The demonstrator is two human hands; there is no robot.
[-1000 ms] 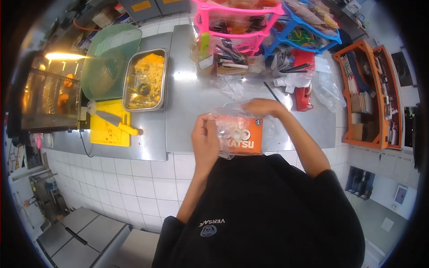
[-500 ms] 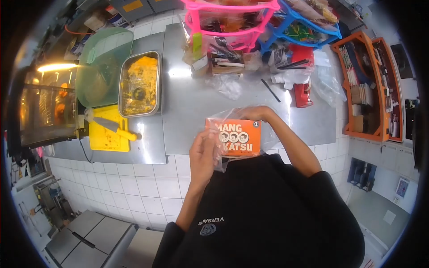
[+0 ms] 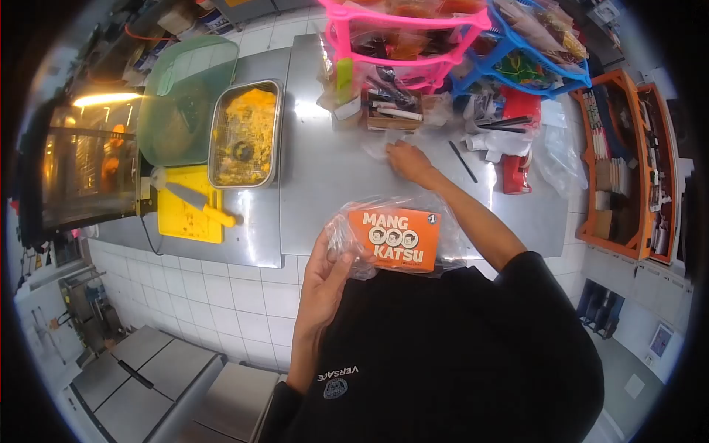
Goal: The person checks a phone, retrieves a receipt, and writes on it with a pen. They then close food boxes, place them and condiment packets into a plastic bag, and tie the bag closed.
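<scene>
My left hand [image 3: 327, 269] grips the gathered side of a clear plastic bag [image 3: 347, 229]. Inside that bag sits an orange box [image 3: 402, 255] printed "MANG KATSU", held close in front of my black shirt. Farther out over the steel table, my right hand [image 3: 408, 162] has its fingers curled at a crumpled piece of clear plastic [image 3: 378, 143]. The fingertips are partly hidden, but they seem to pinch its edge. A thin black stick [image 3: 463, 162] lies to the right of this hand.
On the left are a steel tray [image 3: 278, 133] of yellow food, a green lid [image 3: 166, 111], a knife [image 3: 192, 198] on a yellow board [image 3: 170, 225] and a lit glass cabinet [image 3: 88, 170]. Pink [image 3: 406, 59] and blue racks [image 3: 517, 83] stand behind a red tape dispenser [image 3: 515, 177].
My right hand has left the bagged box and reached forward to the crumpled plastic on the table. My left hand keeps hold of the bag. The view has shifted slightly.
</scene>
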